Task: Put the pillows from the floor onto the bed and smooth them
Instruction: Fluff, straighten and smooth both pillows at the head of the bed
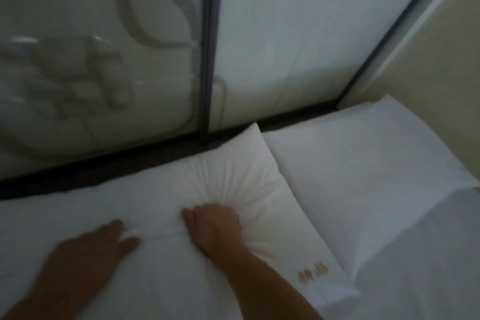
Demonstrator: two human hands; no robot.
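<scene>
A white pillow (233, 176) lies on the bed against the headboard. My right hand (213, 228) is fisted into its middle, bunching the cover into radiating creases. My left hand (96, 247) lies flat on the same pillow further left, fingers spread, blurred by motion. A second white pillow (363, 163) lies beside the first on the right, touching it along one edge. A small orange embroidered mark (313, 271) shows near the first pillow's lower right corner.
A glossy white headboard (272, 47) with dark vertical frame bars (207, 47) rises behind the pillows and mirrors a pale quilted shape. A dark gap (104, 171) runs between headboard and bed. A cream wall (441, 47) stands right. White bed sheet (428, 267) fills the lower right.
</scene>
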